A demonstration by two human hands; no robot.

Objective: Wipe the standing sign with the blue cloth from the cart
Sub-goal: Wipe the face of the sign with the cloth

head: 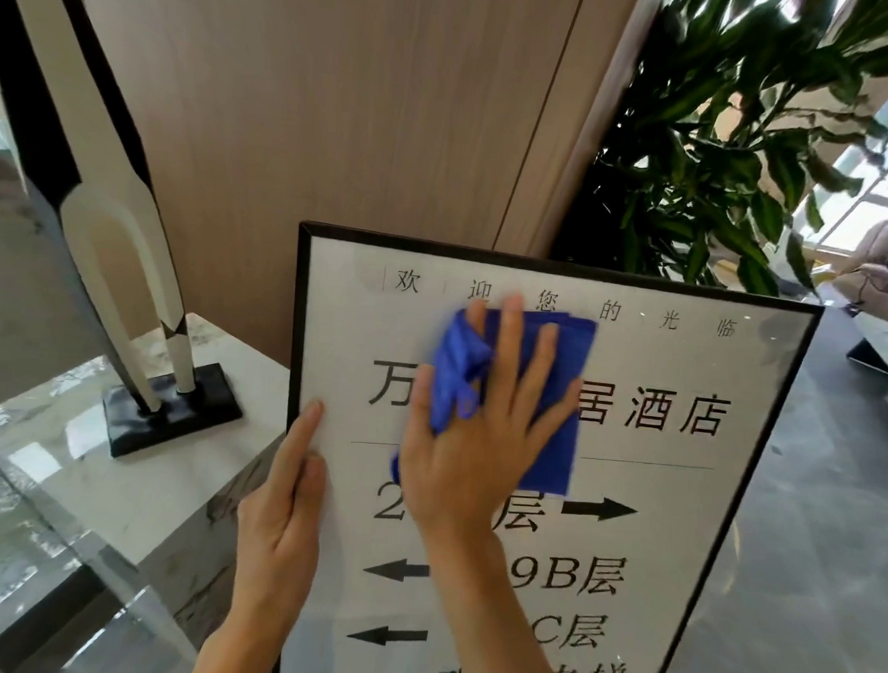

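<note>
The standing sign is a black-framed white board with black characters and arrows, filling the lower middle of the head view. My right hand presses the folded blue cloth flat against the sign's upper middle, fingers spread over it, covering part of the large lettering. My left hand rests along the sign's left frame edge, fingers extended, steadying it. The cart is out of sight.
A black-and-white sculpture on a dark base stands on a marble plinth to the left. A leafy green plant rises behind the sign. A wood-panelled wall is behind; grey floor lies to the right.
</note>
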